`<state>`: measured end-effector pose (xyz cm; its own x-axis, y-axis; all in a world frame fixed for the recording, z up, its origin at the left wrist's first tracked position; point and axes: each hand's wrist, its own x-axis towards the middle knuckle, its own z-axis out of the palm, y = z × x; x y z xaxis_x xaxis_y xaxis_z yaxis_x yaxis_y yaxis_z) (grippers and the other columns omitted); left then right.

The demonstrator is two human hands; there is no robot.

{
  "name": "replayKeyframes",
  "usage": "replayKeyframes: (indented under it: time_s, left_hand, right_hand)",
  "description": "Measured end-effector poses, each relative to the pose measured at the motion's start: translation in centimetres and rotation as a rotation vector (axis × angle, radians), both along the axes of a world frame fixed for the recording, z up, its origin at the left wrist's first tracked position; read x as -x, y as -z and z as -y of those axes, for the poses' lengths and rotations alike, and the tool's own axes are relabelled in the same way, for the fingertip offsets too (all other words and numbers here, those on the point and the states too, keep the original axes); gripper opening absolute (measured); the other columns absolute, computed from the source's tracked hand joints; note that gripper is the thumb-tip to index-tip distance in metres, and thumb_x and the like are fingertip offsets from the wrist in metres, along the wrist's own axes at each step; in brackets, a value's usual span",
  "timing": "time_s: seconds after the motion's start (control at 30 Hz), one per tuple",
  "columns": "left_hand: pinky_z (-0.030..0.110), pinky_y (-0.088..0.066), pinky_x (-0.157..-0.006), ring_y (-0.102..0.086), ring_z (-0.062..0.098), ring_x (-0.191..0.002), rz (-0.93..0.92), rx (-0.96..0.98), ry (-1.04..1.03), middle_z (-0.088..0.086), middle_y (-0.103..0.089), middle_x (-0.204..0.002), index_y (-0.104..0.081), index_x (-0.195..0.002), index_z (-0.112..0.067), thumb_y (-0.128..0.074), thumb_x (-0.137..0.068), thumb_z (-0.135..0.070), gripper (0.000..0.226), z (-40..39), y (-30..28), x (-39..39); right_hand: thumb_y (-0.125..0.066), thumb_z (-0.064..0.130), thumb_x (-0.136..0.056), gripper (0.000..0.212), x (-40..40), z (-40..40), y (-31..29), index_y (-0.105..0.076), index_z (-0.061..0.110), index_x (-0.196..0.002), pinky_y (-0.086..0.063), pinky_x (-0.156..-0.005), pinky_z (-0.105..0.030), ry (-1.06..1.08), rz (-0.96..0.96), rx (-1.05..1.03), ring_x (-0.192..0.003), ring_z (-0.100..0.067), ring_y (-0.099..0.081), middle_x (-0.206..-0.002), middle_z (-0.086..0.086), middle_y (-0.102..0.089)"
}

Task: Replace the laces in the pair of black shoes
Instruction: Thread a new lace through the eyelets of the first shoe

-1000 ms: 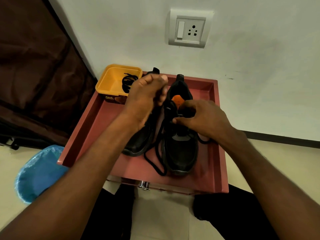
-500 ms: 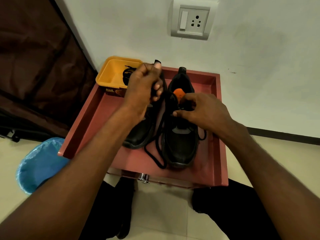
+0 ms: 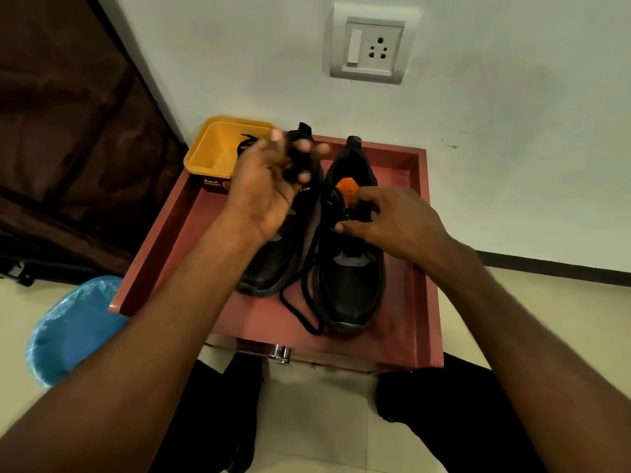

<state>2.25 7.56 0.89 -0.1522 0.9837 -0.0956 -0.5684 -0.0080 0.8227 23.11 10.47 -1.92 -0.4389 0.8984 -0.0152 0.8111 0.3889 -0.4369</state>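
Note:
Two black shoes stand side by side on a red tray (image 3: 425, 268). My left hand (image 3: 269, 186) hovers above the left shoe (image 3: 269, 268), fingers spread and motion-blurred; I cannot see whether any lace still touches them. The fingers of my right hand (image 3: 392, 227) curl over the throat of the right shoe (image 3: 351, 291), thumb and fingers pinching at the eyelets below its orange tongue label (image 3: 346, 186). A loose black lace (image 3: 300, 302) trails from that shoe down its left side and loops on the tray.
A yellow tub (image 3: 211, 155) holding another black lace (image 3: 246, 145) sits at the tray's far left corner. A blue-lined bin (image 3: 75, 329) stands on the floor at left, beside dark brown fabric (image 3: 68, 131). The wall with a socket (image 3: 372, 46) is close behind.
My left hand was a fist pulling the lace up and back; it has now opened its fingers. My right hand has stayed at the right shoe's eyelets.

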Motion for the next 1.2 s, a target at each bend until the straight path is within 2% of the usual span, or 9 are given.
replayKeyframes:
  time_s: [0.07,0.23,0.4,0.5,0.67,0.77,0.93,1.1,1.2]
  left_hand:
    - [0.023,-0.037,-0.049,-0.062,0.015,-0.067,-0.076,0.099,-0.055,-0.001,-0.057,-0.073,-0.050,-0.091,-0.017,-0.047,-0.109,-0.022,0.019,-0.1,0.1,0.5]
    - [0.019,-0.046,-0.065,-0.062,0.006,-0.081,-1.271,0.080,0.068,-0.005,-0.065,-0.093,-0.068,-0.105,-0.017,-0.074,-0.094,-0.034,0.021,0.5,3.6,-1.7]
    - [0.016,-0.041,-0.066,-0.059,0.008,-0.092,-1.502,0.009,0.067,-0.003,-0.065,-0.099,-0.075,-0.096,-0.016,-0.074,-0.094,-0.030,0.013,0.9,3.5,-1.9]
    - [0.022,-0.045,-0.072,-0.064,0.012,-0.088,-1.272,0.000,0.121,0.001,-0.069,-0.095,-0.073,-0.096,-0.011,-0.065,-0.101,-0.020,0.013,0.8,2.6,-1.9]
    - [0.026,-0.043,-0.058,-0.070,0.026,-0.093,-0.175,-0.034,-0.005,0.008,-0.069,-0.093,-0.055,-0.103,-0.013,-0.043,-0.111,-0.022,0.017,0.5,0.1,0.0]
    - [0.023,-0.039,-0.048,-0.061,0.015,-0.063,-0.628,0.014,-0.053,0.000,-0.061,-0.078,-0.055,-0.102,-0.015,-0.057,-0.106,-0.029,0.015,0.5,0.7,-0.2]
    - [0.027,-0.052,-0.081,-0.063,0.009,-0.093,-1.461,-0.025,0.084,-0.005,-0.067,-0.098,-0.074,-0.094,-0.018,-0.078,-0.090,-0.031,0.014,0.7,3.8,-1.3]
    - [0.029,-0.048,-0.081,-0.060,0.006,-0.092,-1.399,0.053,0.144,-0.002,-0.067,-0.095,-0.073,-0.093,-0.011,-0.067,-0.099,-0.020,0.012,1.0,2.6,-1.7]
    - [0.028,-0.047,-0.062,-0.054,0.009,-0.066,-0.714,0.046,0.106,0.003,-0.072,-0.093,-0.064,-0.091,-0.014,-0.054,-0.106,-0.017,0.018,0.9,0.9,-1.4]
  right_hand:
    - [-0.072,0.067,-0.083,0.038,0.0,0.0,-0.1,-0.063,0.039,-0.106,-0.036,-0.057,-0.025,-0.005,0.003,-0.007,-0.077,-0.009,-0.058,-0.081,0.017,-0.056]
    - [-0.072,0.062,-0.085,0.029,0.3,0.1,-0.4,-0.058,0.041,-0.098,-0.032,-0.054,-0.024,-0.021,0.009,-0.007,-0.066,-0.001,-0.052,-0.073,0.014,-0.053]
    - [-0.071,0.062,-0.085,0.027,0.2,0.1,-0.2,-0.055,0.043,-0.096,-0.034,-0.054,-0.024,-0.026,-0.008,-0.008,-0.064,-0.002,-0.053,-0.072,0.014,-0.054]
    - [-0.071,0.064,-0.085,0.028,0.1,0.2,-0.3,-0.052,0.048,-0.098,-0.036,-0.057,-0.024,-0.027,-0.008,0.008,-0.069,-0.002,-0.054,-0.076,0.020,-0.053]
    - [-0.071,0.068,-0.082,0.036,-0.1,-0.2,-0.1,-0.060,0.039,-0.101,-0.049,-0.066,-0.030,-0.014,-0.001,0.033,-0.082,-0.010,-0.061,-0.088,0.017,-0.060]
    - [-0.072,0.066,-0.083,0.033,0.1,-0.2,-0.1,-0.057,0.041,-0.099,-0.042,-0.060,-0.027,-0.020,-0.003,0.030,-0.075,-0.005,-0.058,-0.081,0.018,-0.057]
    - [-0.072,0.063,-0.085,0.033,0.2,0.0,-0.2,-0.059,0.036,-0.098,-0.037,-0.057,-0.025,-0.011,0.001,0.010,-0.068,-0.003,-0.056,-0.077,0.013,-0.058]
    - [-0.072,0.063,-0.085,0.031,0.2,0.2,-0.4,-0.061,0.037,-0.099,-0.038,-0.056,-0.025,-0.010,-0.004,0.017,-0.071,-0.003,-0.058,-0.080,0.014,-0.060]
    - [-0.072,0.066,-0.084,0.035,0.1,0.1,-0.5,-0.061,0.043,-0.108,-0.044,-0.063,-0.027,-0.006,-0.018,0.040,-0.083,-0.007,-0.061,-0.091,0.018,-0.061]
